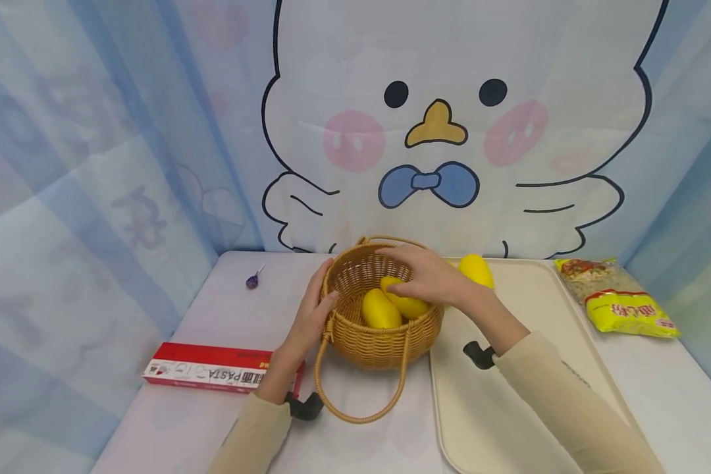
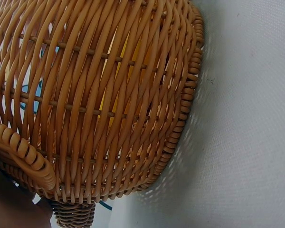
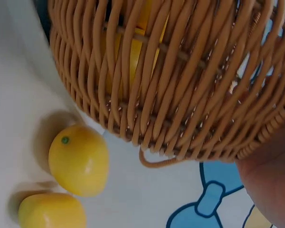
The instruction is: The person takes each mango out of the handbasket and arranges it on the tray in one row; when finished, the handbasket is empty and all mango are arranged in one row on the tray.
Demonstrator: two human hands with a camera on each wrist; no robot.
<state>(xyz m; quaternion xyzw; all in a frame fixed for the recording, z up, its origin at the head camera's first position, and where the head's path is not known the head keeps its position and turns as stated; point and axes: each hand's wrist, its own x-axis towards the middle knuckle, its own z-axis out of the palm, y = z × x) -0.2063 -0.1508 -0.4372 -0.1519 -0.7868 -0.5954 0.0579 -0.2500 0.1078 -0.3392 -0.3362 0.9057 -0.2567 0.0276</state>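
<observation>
head view: a pale table [image 1: 391, 449] carries a smooth beige tray [image 1: 498, 421] with rounded corners; just left of it stands the round basket [image 1: 385, 347], probably light and a little springy, best taken by its rim or thin hooped handle [image 1: 361, 420]. its wall is open brown wickerwork, ribbed and stiff-looking. the left hand [image 1: 306, 322] holds the basket's left side, thumb near the rim; the right hand [image 1: 431, 273] reaches over the opening, fingers and thumb spread apart, close above the rear fruit [image 1: 413, 307]. that one and the front fruit [image 1: 382, 311] lie together inside: yellow, oval, smooth, likely firm and slightly slippery, easiest gripped round the middle. another fruit [image 1: 476, 269] rests on the tray's far end.
</observation>
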